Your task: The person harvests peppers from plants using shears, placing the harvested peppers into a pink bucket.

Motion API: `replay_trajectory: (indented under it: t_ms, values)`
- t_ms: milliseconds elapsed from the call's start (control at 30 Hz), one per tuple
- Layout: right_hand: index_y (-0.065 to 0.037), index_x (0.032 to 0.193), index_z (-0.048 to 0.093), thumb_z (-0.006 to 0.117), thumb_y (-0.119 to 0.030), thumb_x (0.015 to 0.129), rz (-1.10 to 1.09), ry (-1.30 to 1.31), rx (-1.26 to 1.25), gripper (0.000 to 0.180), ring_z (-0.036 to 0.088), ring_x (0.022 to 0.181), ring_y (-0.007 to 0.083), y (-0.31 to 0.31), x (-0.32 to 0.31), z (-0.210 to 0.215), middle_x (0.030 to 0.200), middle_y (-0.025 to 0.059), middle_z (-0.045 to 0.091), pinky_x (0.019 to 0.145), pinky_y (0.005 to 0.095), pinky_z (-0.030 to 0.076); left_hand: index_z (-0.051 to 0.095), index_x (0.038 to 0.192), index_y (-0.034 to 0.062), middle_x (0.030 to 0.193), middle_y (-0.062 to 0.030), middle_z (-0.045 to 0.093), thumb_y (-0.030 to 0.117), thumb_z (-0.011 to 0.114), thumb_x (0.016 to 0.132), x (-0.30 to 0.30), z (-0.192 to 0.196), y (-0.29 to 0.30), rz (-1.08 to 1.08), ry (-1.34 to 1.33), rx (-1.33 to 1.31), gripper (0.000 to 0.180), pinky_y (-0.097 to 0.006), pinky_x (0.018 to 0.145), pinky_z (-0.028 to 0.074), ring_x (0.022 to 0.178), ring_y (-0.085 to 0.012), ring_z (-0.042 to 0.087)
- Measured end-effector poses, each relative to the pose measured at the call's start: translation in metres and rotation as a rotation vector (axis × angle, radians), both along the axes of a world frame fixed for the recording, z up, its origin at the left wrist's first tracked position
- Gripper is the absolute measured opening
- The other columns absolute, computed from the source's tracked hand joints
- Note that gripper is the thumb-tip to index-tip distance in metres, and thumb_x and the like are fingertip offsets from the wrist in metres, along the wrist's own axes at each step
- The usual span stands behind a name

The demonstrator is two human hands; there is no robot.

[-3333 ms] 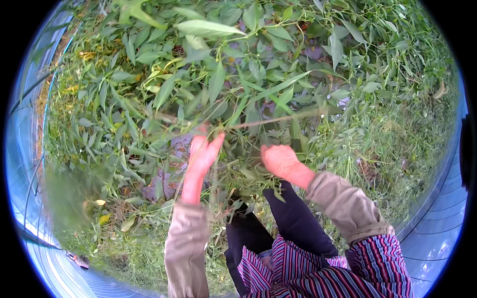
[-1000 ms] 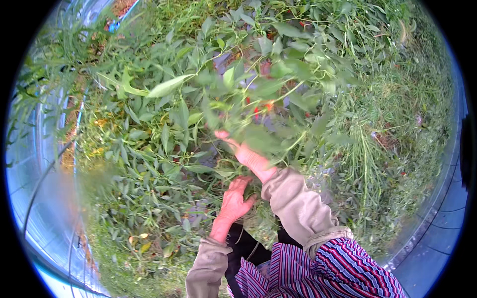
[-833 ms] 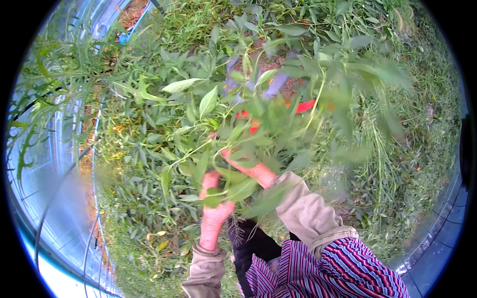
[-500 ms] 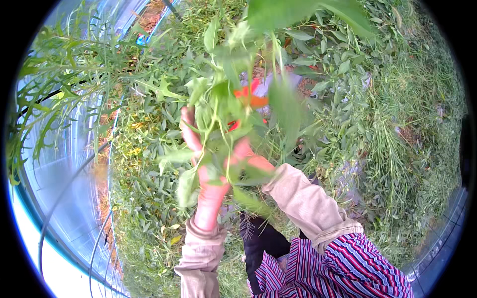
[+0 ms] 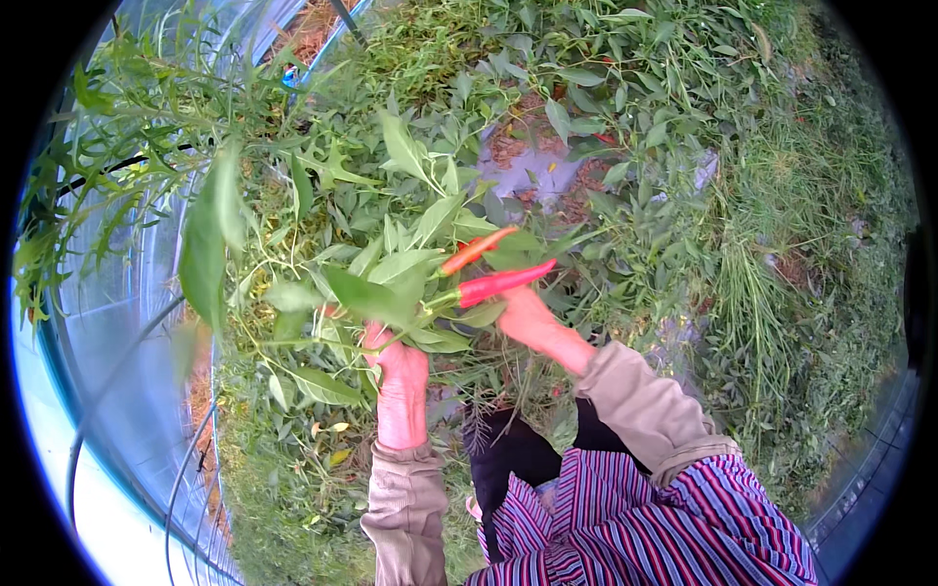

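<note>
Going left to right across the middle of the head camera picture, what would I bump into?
Blue plastic, left hand, orange pepper, right hand, long grass.

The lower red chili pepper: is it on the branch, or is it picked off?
On, it seems: the green stalk of the chili pepper runs into the leafy branch in the left hand; the exact joint is hidden.
</note>
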State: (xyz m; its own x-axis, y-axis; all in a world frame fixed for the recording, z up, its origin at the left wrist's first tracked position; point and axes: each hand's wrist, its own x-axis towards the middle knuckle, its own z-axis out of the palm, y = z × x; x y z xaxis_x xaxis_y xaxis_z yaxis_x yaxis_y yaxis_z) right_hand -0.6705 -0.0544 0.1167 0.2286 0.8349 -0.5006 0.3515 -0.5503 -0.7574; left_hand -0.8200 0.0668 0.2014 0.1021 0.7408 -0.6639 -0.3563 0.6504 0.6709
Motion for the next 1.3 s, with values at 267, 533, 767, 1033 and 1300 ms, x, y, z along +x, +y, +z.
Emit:
replay_trajectory:
  t_ms: [267,533,767,1033,1300]
  values:
    - [0.0,0.11,0.055,0.064,-0.012,0.077,-0.298,-0.159,0.245,0.037,0.057,0.099,0.0308,-0.027,0.066,0.131,0.106,0.0157,0.058,0.087,0.0403,0.046,0.05,0.124,0.0092,0.114,-0.0062,0.057,0.024,0.046,0.096,0.014,0.013,-0.021,0.037,0.038,-0.08,0.031,-0.041,0.098,0.043,0.107,-0.0231,0.055]
    - [-0.008,0.093,0.057,0.063,-0.012,0.07,0.345,-0.442,0.325,0.024,0.054,0.099,0.0296,0.028,0.036,0.131,0.102,0.0096,0.059,0.082,0.047,0.041,0.055,0.118,0.0083,0.12,-0.0094,0.055,0.025,0.051,0.094,-0.022,-0.046,-0.053,-0.489,0.157,0.389,0.029,-0.032,0.085,0.048,0.102,-0.0177,0.056]
    - [-0.004,0.104,0.059,0.059,-0.012,0.079,0.649,-0.779,0.483,0.026,0.06,0.087,0.0265,-0.06,0.043,0.091,0.095,0.0121,0.061,0.073,0.0384,0.051,0.04,0.135,0.0037,0.138,-0.0177,0.042,0.043,0.059,0.088,0.019,-0.006,-0.047,-0.786,-0.513,0.049,0.064,-0.043,0.101,0.044,0.121,-0.0309,0.049]
    - [-0.001,0.099,0.052,0.045,-0.016,0.091,0.528,-0.314,0.181,0.018,0.057,0.08,0.0197,-0.062,0.028,0.133,0.085,0.0063,0.055,0.075,0.0301,0.05,0.043,0.136,0.0088,0.132,-0.0128,0.05,0.037,0.062,0.082,0.014,-0.064,-0.104,-0.97,-0.223,0.047,0.064,-0.043,0.107,0.03,0.122,-0.0238,0.047]
    - [-0.005,0.098,0.055,0.051,-0.026,0.094,-0.308,0.692,-0.437,0.022,0.047,0.059,0.0098,-0.05,0.034,0.195,0.073,0.0016,0.053,0.053,0.0244,0.041,0.044,0.132,0.0104,0.124,-0.0081,0.052,0.035,0.058,0.084,0.027,-0.062,-0.11,-1.267,0.666,1.292,0.055,-0.047,0.099,0.034,0.114,-0.0255,0.05]
